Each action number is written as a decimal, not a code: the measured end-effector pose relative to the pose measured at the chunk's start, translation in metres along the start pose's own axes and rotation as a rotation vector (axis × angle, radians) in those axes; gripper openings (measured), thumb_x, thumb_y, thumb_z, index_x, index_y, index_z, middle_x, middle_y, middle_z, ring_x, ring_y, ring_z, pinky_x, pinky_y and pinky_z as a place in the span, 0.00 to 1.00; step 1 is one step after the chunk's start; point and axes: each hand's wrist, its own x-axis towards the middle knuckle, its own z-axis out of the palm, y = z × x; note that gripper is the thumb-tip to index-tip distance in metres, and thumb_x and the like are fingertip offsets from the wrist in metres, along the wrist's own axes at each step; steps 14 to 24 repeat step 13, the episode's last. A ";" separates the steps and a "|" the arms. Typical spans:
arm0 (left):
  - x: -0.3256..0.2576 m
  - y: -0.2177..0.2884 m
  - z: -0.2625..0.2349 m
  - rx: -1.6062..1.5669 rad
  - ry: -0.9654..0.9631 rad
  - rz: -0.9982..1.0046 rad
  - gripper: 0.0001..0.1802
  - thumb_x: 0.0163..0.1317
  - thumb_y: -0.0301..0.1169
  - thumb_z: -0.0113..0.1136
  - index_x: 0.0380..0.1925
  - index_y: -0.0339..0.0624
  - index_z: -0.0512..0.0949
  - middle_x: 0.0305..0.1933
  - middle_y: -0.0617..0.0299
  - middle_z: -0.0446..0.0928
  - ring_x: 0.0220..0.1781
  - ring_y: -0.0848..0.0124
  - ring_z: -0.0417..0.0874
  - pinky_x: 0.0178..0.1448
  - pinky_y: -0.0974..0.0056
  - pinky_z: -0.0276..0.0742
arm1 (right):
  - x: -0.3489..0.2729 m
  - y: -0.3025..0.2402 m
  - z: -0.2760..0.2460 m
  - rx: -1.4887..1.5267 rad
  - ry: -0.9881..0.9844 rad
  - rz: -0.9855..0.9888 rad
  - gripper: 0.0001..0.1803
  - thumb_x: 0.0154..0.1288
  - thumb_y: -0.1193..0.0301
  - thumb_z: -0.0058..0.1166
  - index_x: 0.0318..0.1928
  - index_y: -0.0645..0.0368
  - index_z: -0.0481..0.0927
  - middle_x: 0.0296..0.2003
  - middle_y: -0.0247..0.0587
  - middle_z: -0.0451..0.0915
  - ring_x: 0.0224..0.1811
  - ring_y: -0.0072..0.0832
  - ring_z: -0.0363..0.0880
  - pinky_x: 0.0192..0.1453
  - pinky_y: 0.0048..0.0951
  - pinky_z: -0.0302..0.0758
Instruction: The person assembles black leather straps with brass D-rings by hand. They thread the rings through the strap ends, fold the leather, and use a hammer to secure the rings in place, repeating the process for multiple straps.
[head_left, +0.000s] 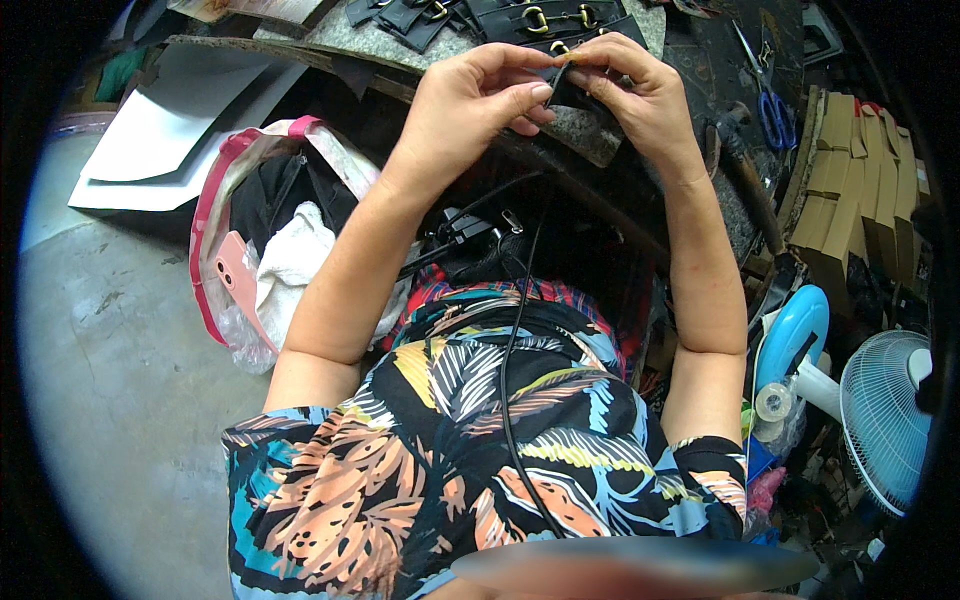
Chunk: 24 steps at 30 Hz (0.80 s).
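Observation:
My left hand (478, 92) and my right hand (640, 92) meet at the table's near edge, fingertips almost touching. Pinched between them is a narrow black strip (558, 82), partly covered by the fingers. Whether a metal fitting sits on it is hidden. Just beyond my hands lie black straps (500, 22) with gold-coloured metal fittings. More black pieces (412, 22) with similar fittings are spread to their left on a grey stone slab (345, 42).
Blue-handled scissors (775, 118) lie at the table's right, before cardboard boxes (832, 205). A white fan (885, 415) stands lower right. On my left are a pink-trimmed bag (200, 255) holding a white towel (292, 262) and pink phone (240, 285), and white sheets (165, 140).

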 end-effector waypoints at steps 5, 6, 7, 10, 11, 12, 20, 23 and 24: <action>0.008 -0.001 -0.001 -0.175 -0.042 -0.122 0.16 0.71 0.29 0.67 0.53 0.29 0.81 0.45 0.53 0.87 0.43 0.65 0.92 0.47 0.68 0.89 | -0.002 -0.011 0.007 0.015 0.096 -0.006 0.08 0.66 0.79 0.66 0.45 0.62 0.90 0.41 0.35 0.86 0.46 0.23 0.84 0.52 0.23 0.80; 0.008 -0.003 -0.001 -0.192 -0.045 -0.125 0.16 0.71 0.29 0.66 0.53 0.29 0.82 0.45 0.53 0.87 0.43 0.65 0.92 0.47 0.68 0.89 | -0.002 -0.012 0.009 0.031 0.131 -0.023 0.08 0.65 0.78 0.67 0.44 0.62 0.91 0.39 0.33 0.85 0.43 0.21 0.84 0.49 0.22 0.79; 0.008 -0.004 0.000 -0.175 -0.040 -0.114 0.15 0.71 0.29 0.66 0.52 0.29 0.82 0.44 0.53 0.86 0.43 0.65 0.92 0.47 0.68 0.89 | -0.002 -0.012 0.010 0.032 0.142 -0.031 0.08 0.65 0.78 0.67 0.44 0.62 0.91 0.38 0.33 0.85 0.42 0.21 0.84 0.48 0.21 0.79; 0.009 -0.007 -0.001 -0.158 -0.050 -0.139 0.17 0.72 0.29 0.65 0.56 0.31 0.81 0.47 0.54 0.85 0.45 0.64 0.91 0.48 0.66 0.90 | -0.002 -0.013 0.012 0.099 0.135 -0.008 0.08 0.65 0.78 0.68 0.44 0.62 0.91 0.39 0.33 0.86 0.42 0.22 0.84 0.48 0.21 0.79; 0.008 -0.008 -0.002 -0.146 -0.051 -0.122 0.17 0.73 0.28 0.64 0.57 0.31 0.80 0.48 0.54 0.85 0.45 0.64 0.91 0.48 0.66 0.90 | -0.003 -0.014 0.011 0.096 0.129 0.013 0.08 0.65 0.78 0.68 0.44 0.61 0.91 0.39 0.33 0.86 0.43 0.22 0.84 0.48 0.21 0.79; 0.008 -0.008 -0.002 -0.134 -0.052 -0.104 0.17 0.73 0.28 0.64 0.57 0.31 0.80 0.49 0.54 0.85 0.45 0.64 0.91 0.48 0.66 0.90 | -0.003 -0.014 0.011 0.093 0.125 0.034 0.08 0.65 0.77 0.68 0.45 0.61 0.91 0.39 0.34 0.86 0.43 0.22 0.84 0.49 0.21 0.79; 0.008 -0.009 -0.002 -0.122 -0.054 -0.087 0.17 0.73 0.28 0.63 0.58 0.31 0.80 0.50 0.53 0.85 0.45 0.64 0.91 0.48 0.66 0.90 | -0.004 -0.015 0.010 0.089 0.123 0.056 0.08 0.65 0.77 0.68 0.45 0.61 0.91 0.40 0.34 0.86 0.44 0.22 0.84 0.50 0.21 0.79; 0.008 -0.009 -0.002 -0.122 -0.054 -0.087 0.17 0.73 0.28 0.63 0.58 0.31 0.80 0.50 0.53 0.85 0.45 0.64 0.91 0.48 0.66 0.90 | -0.004 -0.015 0.010 0.089 0.123 0.056 0.08 0.65 0.77 0.68 0.45 0.61 0.91 0.40 0.34 0.86 0.44 0.22 0.84 0.50 0.21 0.79; 0.008 -0.009 -0.002 -0.122 -0.054 -0.087 0.17 0.73 0.28 0.63 0.58 0.31 0.80 0.50 0.53 0.85 0.45 0.64 0.91 0.48 0.66 0.90 | -0.004 -0.015 0.010 0.089 0.123 0.056 0.08 0.65 0.77 0.68 0.45 0.61 0.91 0.40 0.34 0.86 0.44 0.22 0.84 0.50 0.21 0.79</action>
